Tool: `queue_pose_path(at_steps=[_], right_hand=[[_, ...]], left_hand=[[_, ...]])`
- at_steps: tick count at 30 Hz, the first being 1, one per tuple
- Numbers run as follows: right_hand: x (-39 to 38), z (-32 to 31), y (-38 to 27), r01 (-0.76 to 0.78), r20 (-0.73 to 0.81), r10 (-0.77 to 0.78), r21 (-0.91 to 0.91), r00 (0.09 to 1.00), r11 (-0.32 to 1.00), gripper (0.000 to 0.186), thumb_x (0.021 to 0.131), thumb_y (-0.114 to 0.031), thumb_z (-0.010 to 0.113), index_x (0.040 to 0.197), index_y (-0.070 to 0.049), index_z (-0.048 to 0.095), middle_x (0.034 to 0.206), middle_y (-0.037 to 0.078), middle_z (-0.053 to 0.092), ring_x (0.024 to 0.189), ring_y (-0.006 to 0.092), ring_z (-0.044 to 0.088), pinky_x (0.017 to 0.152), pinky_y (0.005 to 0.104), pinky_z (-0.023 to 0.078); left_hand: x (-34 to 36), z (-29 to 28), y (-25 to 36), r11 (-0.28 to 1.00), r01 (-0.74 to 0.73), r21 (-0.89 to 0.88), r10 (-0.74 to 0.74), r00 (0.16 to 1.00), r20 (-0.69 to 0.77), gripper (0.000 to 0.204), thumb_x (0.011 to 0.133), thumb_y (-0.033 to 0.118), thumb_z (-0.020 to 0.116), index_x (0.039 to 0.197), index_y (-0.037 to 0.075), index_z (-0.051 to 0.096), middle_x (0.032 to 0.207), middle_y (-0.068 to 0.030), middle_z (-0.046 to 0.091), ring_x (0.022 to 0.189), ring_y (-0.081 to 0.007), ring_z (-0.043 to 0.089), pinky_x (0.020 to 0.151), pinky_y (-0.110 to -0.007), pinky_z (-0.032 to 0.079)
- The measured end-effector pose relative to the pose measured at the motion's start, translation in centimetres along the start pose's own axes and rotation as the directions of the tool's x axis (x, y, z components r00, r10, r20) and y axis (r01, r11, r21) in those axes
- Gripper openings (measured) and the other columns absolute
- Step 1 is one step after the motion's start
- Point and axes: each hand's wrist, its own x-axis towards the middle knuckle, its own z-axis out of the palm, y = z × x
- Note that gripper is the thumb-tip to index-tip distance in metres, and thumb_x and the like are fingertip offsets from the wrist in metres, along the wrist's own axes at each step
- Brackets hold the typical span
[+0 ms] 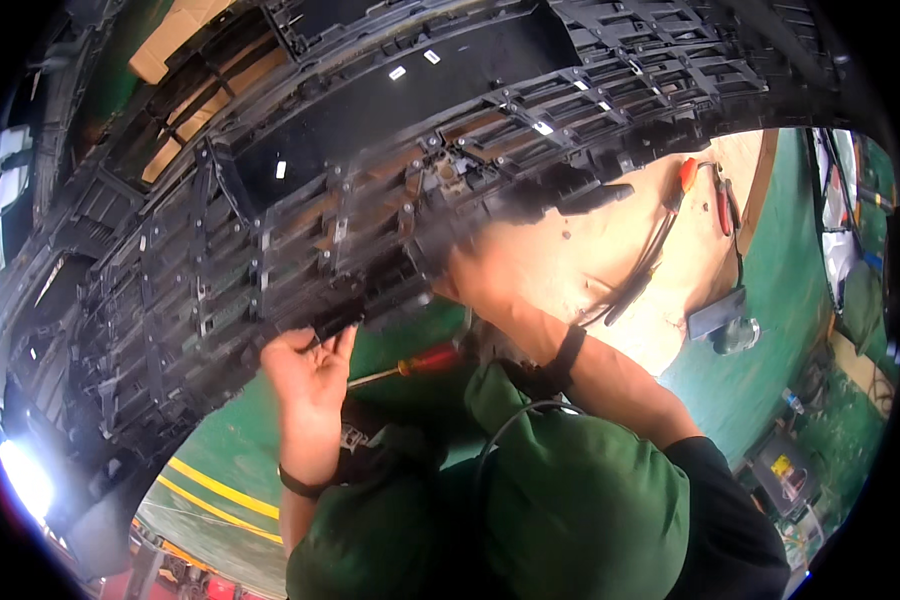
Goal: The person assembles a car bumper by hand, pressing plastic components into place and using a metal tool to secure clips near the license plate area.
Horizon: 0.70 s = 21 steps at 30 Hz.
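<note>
A large black plastic car grille point(300, 250), made of many slats, spans the upper left of the view. My left hand point(308, 375) is at its near lower edge, palm turned up. The fingers are bent and closed around the edge of the black plastic. My right hand point(460, 265) reaches to the grille's lower edge farther right. It is smeared by motion and its fingers are hidden against the dark plastic. Between the two forearms, below the grille, lies a screwdriver point(428, 360) with a red and yellow handle.
Right of the grille, a pale board point(620, 260) carries dark long-shaped tools point(650, 250) and red-handled pliers point(726, 208). A cordless drill point(732, 334) stands on the green floor point(780, 260) beyond the board. A dark case point(778, 470) is at the lower right.
</note>
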Motion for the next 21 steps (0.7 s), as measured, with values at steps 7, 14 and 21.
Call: queue_pose_path(at_steps=[7,14,21], right_hand=[[0.7,-1.7,-1.8,-0.108,0.065,0.173,-0.558,0.983,0.823,0.03,0.086,-0.029,0.067,0.094,0.0,0.068,0.076,0.012,0.07,0.07,0.0251,0.069,0.068,0.0371,0.054],[0.1,-4.5,-2.8,-0.488,-0.243,0.507,0.139,0.827,0.862,0.03,0.083,-0.024,0.076,0.092,0.003,0.067,0.065,0.006,0.063,0.048,0.0151,0.057,0.046,0.0298,0.044],[-0.1,-8.8,-6.3,-0.361,-0.21,0.436,0.317,0.875,0.877,0.025,0.079,-0.004,0.078,0.094,0.005,0.061,0.083,0.008,0.066,0.073,0.0123,0.062,0.057,0.0271,0.048]], left_hand=[[0.5,-1.4,-0.1,0.996,0.038,-0.083,-0.035,0.998,0.042,0.052,0.082,-0.001,0.04,0.132,-0.006,0.05,0.135,-0.0247,0.055,0.129,-0.0438,0.051,0.11,-0.06,0.042],[1.0,-2.2,0.1,0.997,0.071,-0.036,-0.072,0.997,-0.025,0.041,0.089,0.008,0.043,0.126,-0.001,0.058,0.131,-0.0165,0.061,0.123,-0.0351,0.056,0.107,-0.051,0.041],[0.6,-1.3,0.3,0.984,0.084,-0.154,-0.096,0.993,-0.071,0.045,0.086,0.002,0.04,0.128,-0.005,0.057,0.136,-0.0235,0.057,0.13,-0.0421,0.051,0.113,-0.058,0.039]])
